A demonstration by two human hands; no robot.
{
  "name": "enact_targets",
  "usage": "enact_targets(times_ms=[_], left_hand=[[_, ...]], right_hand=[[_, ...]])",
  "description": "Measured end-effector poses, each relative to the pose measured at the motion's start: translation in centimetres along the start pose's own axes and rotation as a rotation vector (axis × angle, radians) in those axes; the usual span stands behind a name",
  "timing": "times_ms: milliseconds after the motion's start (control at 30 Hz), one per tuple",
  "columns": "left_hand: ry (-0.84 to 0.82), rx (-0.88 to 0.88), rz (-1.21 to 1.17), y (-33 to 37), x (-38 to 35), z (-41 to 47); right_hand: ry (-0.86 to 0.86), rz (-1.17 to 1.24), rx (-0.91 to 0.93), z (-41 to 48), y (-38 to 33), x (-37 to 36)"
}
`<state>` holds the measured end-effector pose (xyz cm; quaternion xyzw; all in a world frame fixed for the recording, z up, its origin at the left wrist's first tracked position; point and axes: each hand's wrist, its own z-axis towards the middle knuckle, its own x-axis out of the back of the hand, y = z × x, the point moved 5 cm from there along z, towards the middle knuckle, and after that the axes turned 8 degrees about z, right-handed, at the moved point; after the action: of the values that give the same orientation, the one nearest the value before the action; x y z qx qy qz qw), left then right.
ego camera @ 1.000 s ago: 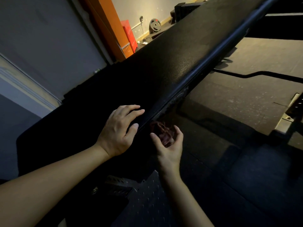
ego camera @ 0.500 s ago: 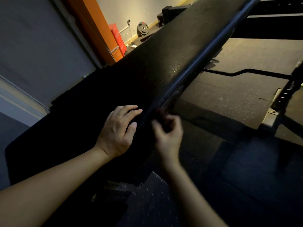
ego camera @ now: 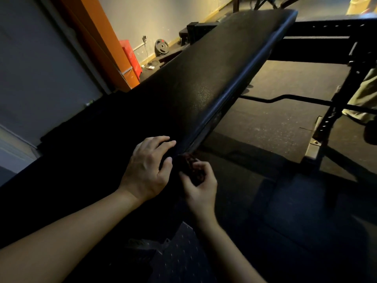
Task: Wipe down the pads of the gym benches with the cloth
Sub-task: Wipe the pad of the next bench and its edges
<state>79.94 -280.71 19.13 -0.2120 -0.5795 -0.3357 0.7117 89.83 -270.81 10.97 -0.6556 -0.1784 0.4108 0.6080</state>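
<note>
Running diagonally from lower left to upper right: black bench pad (ego camera: 204,82), grained surface, piped seam along its right edge, rounded far corner at top right. Near end is lost in shadow.

Floor (ego camera: 265,123): dark speckled rubber matting, lit patch right of the pad. Black rack frame (ego camera: 334,103) with a row of holes stands on it at right. A cambered bar (ego camera: 285,98) crosses low between pad and rack. A person's leg in khaki trousers (ego camera: 365,94) shows at the right edge of view.

Orange pillar (ego camera: 98,37) beyond the pad's left edge, red box (ego camera: 130,56) leaning against it. Black weight plate (ego camera: 161,47) propped at the wall, with a red mark on it and lettering too small to read. Nothing else legible.

Studded metal plate (ego camera: 179,254) sits under the pad's near end.

Left hand (ego camera: 146,170): palm down on the pad at its right edge. Fingers are lightly bent and released, grasping nothing, with the tips at the seam.

Right hand (ego camera: 201,186): just below that same edge, palm turned up toward the pad's side, fingers clenched around the cloth (ego camera: 192,164).

Cloth: dark reddish, bunched, touching the side of the pad right under the seam, just beside the left thumb. Mostly in shadow, so I can't tell its pattern.
</note>
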Motion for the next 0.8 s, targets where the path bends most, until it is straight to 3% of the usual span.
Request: enact_targets(times_ms=[133, 267, 367, 533, 800], left_hand=[[-0.003, 0.008, 0.016, 0.2, 0.0, -0.1], [-0.03, 0.018, 0.062, 0.5, 0.3, -0.2], [-0.071, 0.026, 0.172, 0.9, 0.6, 0.3], [0.045, 0.093, 0.167, 3.5, 1.0, 6.0], [-0.018, 0.095, 0.14, 7.4, -3.4, 16.9]], right_hand=[[0.152, -0.113, 0.052, 6.2, -1.0, 2.9], [0.235, -0.136, -0.046, 16.2, -2.6, 7.3], [0.184, -0.094, -0.103, 16.8, -2.2, 7.3], [-0.059, -0.025, -0.051, 11.1, -0.2, 5.1], [0.141, -0.19, -0.013, 30.3, -2.8, 12.3]])
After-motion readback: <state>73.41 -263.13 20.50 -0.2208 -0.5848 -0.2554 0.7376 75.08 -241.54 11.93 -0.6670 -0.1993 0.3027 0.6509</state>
